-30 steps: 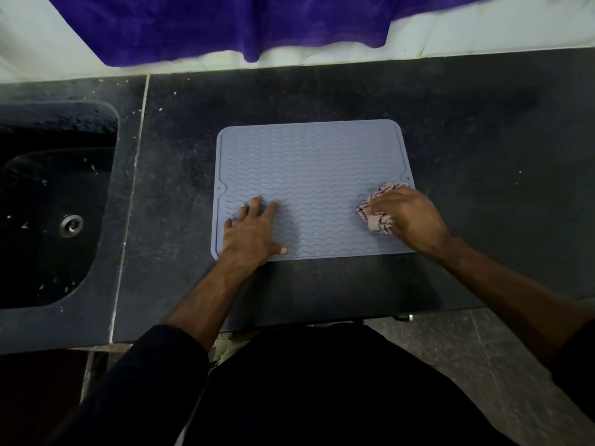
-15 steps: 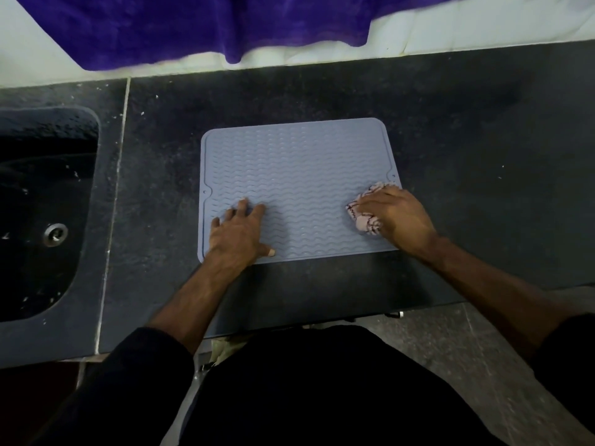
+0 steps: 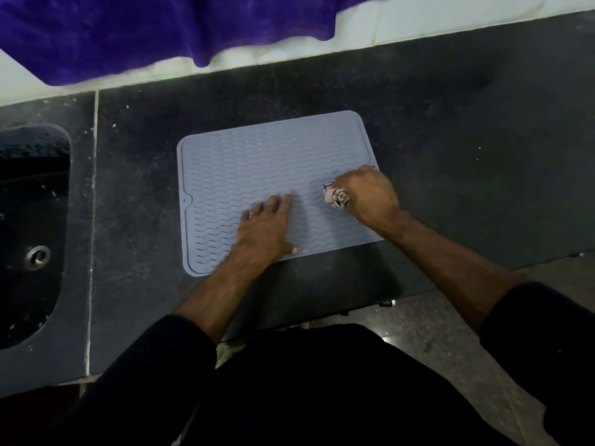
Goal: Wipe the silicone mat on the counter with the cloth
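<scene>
The mat [image 3: 257, 175] lies flat on the dark desk [image 3: 467, 156], a little left of centre, with the sink [image 3: 32, 226] off at 9 o'clock and a purple towel [image 3: 145, 30] hanging along the wall at 12.

The chief risk, as I judge it, is the mat sliding or rucking under the stroke. Silicone grips a cloth, and if the left hand [image 3: 264, 230] eases its weight, a firm push from the right could drag the whole sheet toward the desk's near edge at 6 o'clock. The cloth [image 3: 335, 196] is also bunched very small, so it may skim the wavy ridges and leave the grooves and the far corners at 11 and 1 o'clock unwiped. A stroke running toward 9 o'clock would meet the left hand.

The left hand's fingers [image 3: 277, 204] are straight and spread, pressing flat on the mat's near middle and holding nothing. The right hand [image 3: 370, 197], at the mat's 3 o'clock edge, is curled tight round the cloth, only a patterned wad showing from the fist and touching the mat.
</scene>
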The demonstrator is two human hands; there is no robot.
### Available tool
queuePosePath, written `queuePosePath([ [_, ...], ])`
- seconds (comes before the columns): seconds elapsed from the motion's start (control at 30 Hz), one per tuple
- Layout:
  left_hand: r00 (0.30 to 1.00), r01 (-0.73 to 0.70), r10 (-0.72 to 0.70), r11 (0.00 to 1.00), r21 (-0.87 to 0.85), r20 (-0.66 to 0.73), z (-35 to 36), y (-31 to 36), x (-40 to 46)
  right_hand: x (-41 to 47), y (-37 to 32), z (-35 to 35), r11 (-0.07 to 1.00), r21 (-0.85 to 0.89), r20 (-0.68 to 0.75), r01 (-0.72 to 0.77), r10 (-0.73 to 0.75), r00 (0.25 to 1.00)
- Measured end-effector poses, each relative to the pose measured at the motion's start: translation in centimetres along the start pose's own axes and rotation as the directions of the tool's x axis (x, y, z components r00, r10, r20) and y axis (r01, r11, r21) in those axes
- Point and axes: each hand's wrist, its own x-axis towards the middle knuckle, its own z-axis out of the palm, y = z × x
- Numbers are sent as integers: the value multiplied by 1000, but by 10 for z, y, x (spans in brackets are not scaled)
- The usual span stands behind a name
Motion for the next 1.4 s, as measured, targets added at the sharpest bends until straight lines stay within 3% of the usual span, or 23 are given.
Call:
queuePosePath([
  [0.17, 1000, 29, -29, 999, -12, 7, 0, -8, 2, -17, 37, -8, 980, -44, -21, -196, 195, 981],
  [0.27, 1000, 24, -24, 1000, -10, 3, -2, -7, 1, -16, 42, -18, 966, 25, 12, -258, 258, 966],
  [0.4, 1000, 15, -15, 1000, 14, 1, -6, -5, 2, -4, 6, -17, 983, 94, -35, -158, 162, 986],
  [0.53, 999, 53, -53, 998, 26, 4, -9, -3, 3, -11, -16, -1, 1000, -18, 7, -24, 24, 1000],
  [0.8, 997, 65, -66, 997, -39, -27, -8, -6, 5, -36, 34, -13, 974, -72, 21, -216, 218, 976],
  [1.03, 996, 64, -64, 998, 3, -65, -6, -2, 6, -38, -47, 14, 999, 35, 36, 35, -37, 999],
  [1.23, 996, 66, -67, 998, -13, -58, -5, -5, 5, -59, 13, 10, 992, 37, -32, -123, 124, 992],
  [1.4, 997, 60, -61, 998, -24, -40, -6, -3, 6, -54, 6, -2, 979, 118, -69, -169, 178, 982],
])
